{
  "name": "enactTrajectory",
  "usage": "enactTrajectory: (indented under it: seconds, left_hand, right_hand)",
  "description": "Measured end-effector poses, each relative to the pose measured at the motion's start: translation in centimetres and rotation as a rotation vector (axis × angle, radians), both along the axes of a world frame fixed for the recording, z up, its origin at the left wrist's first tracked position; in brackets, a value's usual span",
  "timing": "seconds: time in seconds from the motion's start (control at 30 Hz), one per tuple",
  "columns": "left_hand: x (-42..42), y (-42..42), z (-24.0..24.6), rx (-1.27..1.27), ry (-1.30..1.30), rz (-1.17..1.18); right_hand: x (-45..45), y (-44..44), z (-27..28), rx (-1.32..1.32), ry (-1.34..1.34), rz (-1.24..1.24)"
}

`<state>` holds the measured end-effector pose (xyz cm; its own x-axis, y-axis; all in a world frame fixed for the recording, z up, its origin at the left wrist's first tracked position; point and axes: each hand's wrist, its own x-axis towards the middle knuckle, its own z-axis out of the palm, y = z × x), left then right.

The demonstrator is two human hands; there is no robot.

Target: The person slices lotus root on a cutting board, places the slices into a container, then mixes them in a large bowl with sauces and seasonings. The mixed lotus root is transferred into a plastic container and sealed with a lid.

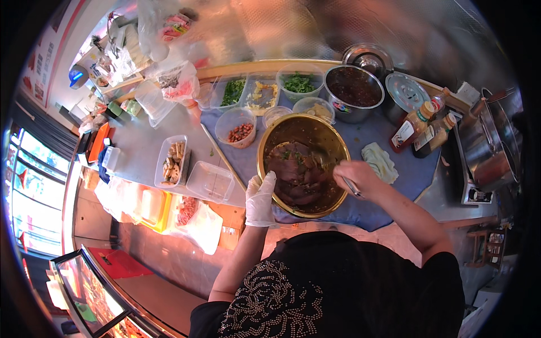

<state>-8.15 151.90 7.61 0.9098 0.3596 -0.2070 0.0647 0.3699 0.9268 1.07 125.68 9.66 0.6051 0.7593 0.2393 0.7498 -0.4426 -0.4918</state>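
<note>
A gold-coloured metal mixing bowl (267, 134) stands at the near edge of the blue cloth, holding dark sliced meat (298, 171) with bits of green herb among it. My left hand (260, 202), in a thin white glove, grips the bowl's left rim with the thumb over the edge. At the right rim, my bare right hand (359, 178) is closed around a metal utensil (352, 187). Its handle end sticks out below the fist; I cannot tell what its working end is. A crumpled white cloth (379, 162) lies just beyond my right hand.
Behind the bowl stand a tub of peanuts (240, 133), a tub of chopped greens (301, 82) and a pot of dark red sauce (354, 86). Sauce bottles (412, 126) and a gas stove (475, 186) are to the right. Lotus root slices (171, 167) fill a container at left.
</note>
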Motion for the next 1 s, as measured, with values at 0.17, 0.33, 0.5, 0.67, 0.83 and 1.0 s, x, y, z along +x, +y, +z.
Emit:
enactTrajectory:
  seconds: [0.17,0.33,0.5,0.67,0.83,1.0]
  left_hand:
    - [-0.3,-0.2,0.1,-0.079,0.021,0.064]
    - [-0.3,-0.2,0.2,-0.049,0.016,0.05]
    - [-0.5,-0.5,0.3,-0.082,-0.01,0.054]
    - [0.1,0.3,-0.1,-0.064,-0.026,0.016]
    - [0.4,0.0,0.4,-0.106,-0.054,0.0]
    - [0.7,0.2,-0.3,-0.153,-0.026,0.05]
  right_hand:
    - [-4.6,2.5,0.8,0.291,0.625,-0.158]
    - [-2.8,5.2,1.0,0.573,0.855,-0.273]
    - [-1.1,3.9,-0.6,0.366,0.156,-0.202]
    - [-2.7,5.9,1.1,0.375,0.262,0.063]
    - [0.9,2.8,1.4,0.147,-0.033,-0.078]
    - [-1.2,-1.1,-1.1,0.142,0.023,0.071]
